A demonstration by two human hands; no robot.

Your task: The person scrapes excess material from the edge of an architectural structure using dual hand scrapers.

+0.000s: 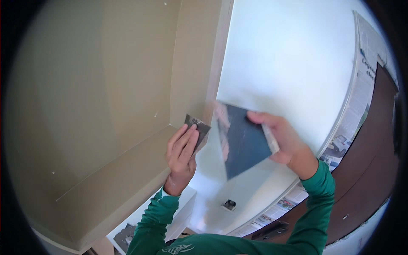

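A flat angle and a light grip serve us best

The beige recess (pixel 93 106) stands left of our hands; the white wall (pixel 293 51) spreads beyond our right hand (pixel 290 138); that hand clamps the large dark plate (pixel 246 140), thumb on its face, with what looks like pale paste (pixel 223 127) along the edge nearest our left hand (pixel 181 158); our left clamps the small dark blade (pixel 199 129), fingers across its face, just beside the plate; our hands are apart; we probably do best keeping the plate steady, the blade's edge flush, and our strokes light and even.
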